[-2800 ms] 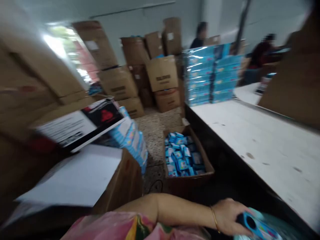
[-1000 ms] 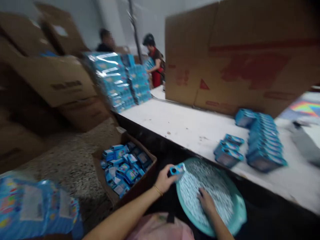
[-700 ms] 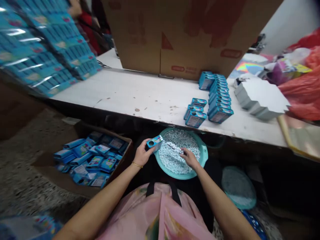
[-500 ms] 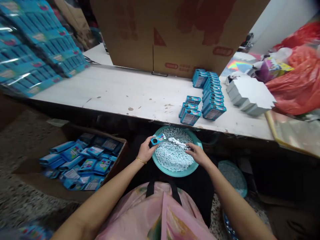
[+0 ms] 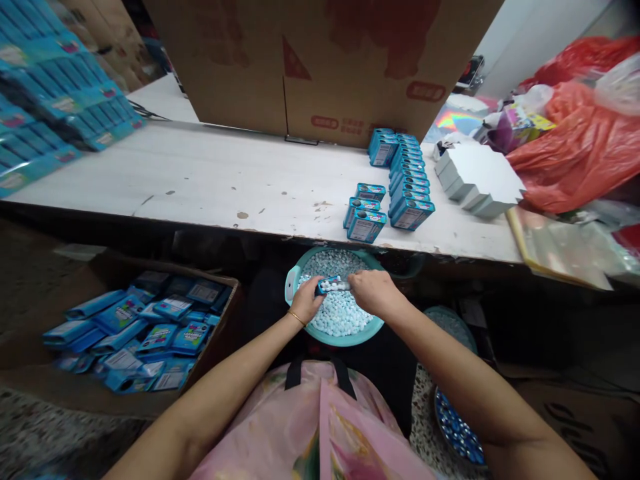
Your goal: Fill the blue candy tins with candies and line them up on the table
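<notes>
A small blue box (image 5: 321,287) is gripped in my left hand (image 5: 306,303), tilted over a turquoise basin (image 5: 291,285). Small white balls (image 5: 343,315) fill much of the basin. My right hand (image 5: 374,291) is closed on a narrow scoop (image 5: 343,285) carrying a row of the white balls. The scoop's far end meets the box; my fingers cover its handle. How far the scoop reaches inside the box I cannot tell.
Rows of blue boxes (image 5: 410,200) stand on the white table (image 5: 210,180). At left, an open carton (image 5: 220,320) holds many more. A large cardboard box (image 5: 320,67) stands behind. White cartons (image 5: 480,177) and red plastic bags (image 5: 575,147) lie right. A bowl (image 5: 463,427) sits low right.
My right hand has moved left and up, bringing the loaded scoop against the blue box. The box has shifted slightly right over the basin. The whole view has swung a little to the right.
</notes>
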`<action>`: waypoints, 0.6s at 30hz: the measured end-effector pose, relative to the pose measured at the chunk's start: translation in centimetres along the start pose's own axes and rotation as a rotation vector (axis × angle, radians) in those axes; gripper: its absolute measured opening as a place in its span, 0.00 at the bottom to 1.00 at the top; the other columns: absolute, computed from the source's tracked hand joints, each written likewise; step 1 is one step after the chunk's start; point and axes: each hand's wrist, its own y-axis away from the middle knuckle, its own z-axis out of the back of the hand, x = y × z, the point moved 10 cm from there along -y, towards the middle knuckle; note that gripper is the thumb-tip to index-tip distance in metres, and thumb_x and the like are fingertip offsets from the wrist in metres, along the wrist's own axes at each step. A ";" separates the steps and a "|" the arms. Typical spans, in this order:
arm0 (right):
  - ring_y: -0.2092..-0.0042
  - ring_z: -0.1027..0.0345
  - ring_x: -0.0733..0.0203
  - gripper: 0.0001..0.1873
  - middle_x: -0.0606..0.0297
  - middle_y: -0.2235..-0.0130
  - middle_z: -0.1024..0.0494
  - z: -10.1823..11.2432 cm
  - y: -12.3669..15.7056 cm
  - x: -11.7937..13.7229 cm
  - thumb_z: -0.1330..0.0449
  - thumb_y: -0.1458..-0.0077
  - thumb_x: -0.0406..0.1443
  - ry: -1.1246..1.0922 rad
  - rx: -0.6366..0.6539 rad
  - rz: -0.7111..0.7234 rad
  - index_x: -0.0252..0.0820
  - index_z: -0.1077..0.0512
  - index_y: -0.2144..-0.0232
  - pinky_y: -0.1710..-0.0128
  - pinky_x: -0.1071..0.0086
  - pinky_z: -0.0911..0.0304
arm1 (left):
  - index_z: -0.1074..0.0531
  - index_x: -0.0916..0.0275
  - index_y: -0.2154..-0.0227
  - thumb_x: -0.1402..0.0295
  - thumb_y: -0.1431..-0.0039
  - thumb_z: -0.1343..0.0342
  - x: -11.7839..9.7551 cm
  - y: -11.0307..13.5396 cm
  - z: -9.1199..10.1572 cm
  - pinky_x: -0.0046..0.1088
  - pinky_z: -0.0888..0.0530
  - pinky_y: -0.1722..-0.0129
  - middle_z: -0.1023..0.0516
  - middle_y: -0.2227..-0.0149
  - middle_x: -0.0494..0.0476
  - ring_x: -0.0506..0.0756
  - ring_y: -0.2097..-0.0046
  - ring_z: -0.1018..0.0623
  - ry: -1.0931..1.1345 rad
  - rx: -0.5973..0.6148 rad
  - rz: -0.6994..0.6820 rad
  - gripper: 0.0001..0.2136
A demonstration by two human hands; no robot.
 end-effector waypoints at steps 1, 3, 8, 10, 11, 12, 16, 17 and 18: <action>0.62 0.32 0.54 0.11 0.55 0.65 0.27 0.3 0.1 0.1 0.53 0.46 0.33 0.010 -0.006 0.013 0.39 0.31 0.65 0.63 0.64 0.43 | 0.37 0.63 0.54 0.73 0.52 0.49 0.1 0.0 0.0 0.36 0.35 0.52 0.29 0.55 0.59 0.57 0.53 0.31 0.001 -0.001 0.004 0.19; 0.61 0.32 0.55 0.11 0.56 0.64 0.28 0.3 0.6 -1.0 0.54 0.45 0.34 0.017 -0.014 0.012 0.40 0.33 0.63 0.62 0.65 0.44 | 0.37 0.63 0.54 0.73 0.52 0.49 0.4 0.0 0.4 0.36 0.34 0.52 0.29 0.56 0.59 0.57 0.53 0.30 0.010 -0.005 0.013 0.19; 0.61 0.32 0.54 0.12 0.55 0.61 0.28 -5.9 1.3 -7.3 0.50 0.46 0.36 -0.092 0.021 -0.163 0.41 0.35 0.58 0.62 0.63 0.43 | 0.37 0.62 0.54 0.70 0.50 0.48 1.3 0.5 2.8 0.34 0.34 0.52 0.29 0.55 0.57 0.56 0.53 0.30 0.059 -0.069 0.065 0.18; 0.61 0.32 0.54 0.12 0.53 0.63 0.27 -10.3 0.5 -7.7 0.50 0.46 0.33 -0.188 0.067 -0.217 0.39 0.34 0.59 0.62 0.63 0.43 | 0.37 0.62 0.54 0.68 0.49 0.48 1.6 0.9 3.9 0.33 0.34 0.52 0.29 0.55 0.57 0.55 0.53 0.29 0.081 -0.109 0.079 0.18; 0.61 0.32 0.54 0.12 0.53 0.64 0.27 -12.4 -0.2 -7.0 0.50 0.47 0.32 -0.225 0.083 -0.221 0.38 0.34 0.59 0.63 0.63 0.43 | 0.36 0.62 0.54 0.67 0.49 0.48 1.7 1.0 4.5 0.33 0.34 0.52 0.29 0.55 0.57 0.55 0.53 0.29 0.090 -0.127 0.082 0.17; 0.61 0.32 0.55 0.12 0.54 0.63 0.26 -14.2 -1.1 -5.9 0.50 0.46 0.31 -0.261 0.089 -0.214 0.39 0.33 0.59 0.63 0.64 0.43 | 0.36 0.62 0.54 0.67 0.49 0.48 1.8 1.2 4.9 0.32 0.34 0.52 0.29 0.55 0.57 0.55 0.53 0.29 0.097 -0.142 0.083 0.17; 0.58 0.32 0.57 0.15 0.60 0.59 0.26 -18.3 -4.5 -1.4 0.49 0.47 0.34 -0.433 0.064 -0.162 0.45 0.34 0.56 0.63 0.68 0.41 | 0.36 0.62 0.54 0.65 0.49 0.48 2.4 1.8 6.3 0.33 0.33 0.53 0.28 0.55 0.56 0.55 0.54 0.29 0.111 -0.180 0.114 0.18; 0.58 0.32 0.57 0.15 0.61 0.59 0.26 -18.7 -4.9 -0.9 0.49 0.47 0.35 -0.479 0.055 -0.152 0.45 0.34 0.55 0.63 0.68 0.41 | 0.36 0.63 0.54 0.64 0.49 0.48 2.5 1.9 6.6 0.33 0.33 0.54 0.28 0.56 0.56 0.55 0.55 0.28 0.113 -0.185 0.128 0.18; 0.58 0.33 0.57 0.16 0.61 0.59 0.26 -18.9 -5.2 -0.7 0.49 0.47 0.35 -0.522 0.045 -0.141 0.44 0.34 0.55 0.62 0.69 0.41 | 0.36 0.63 0.54 0.64 0.49 0.48 2.7 2.0 6.9 0.33 0.32 0.54 0.28 0.57 0.56 0.55 0.56 0.28 0.112 -0.194 0.143 0.18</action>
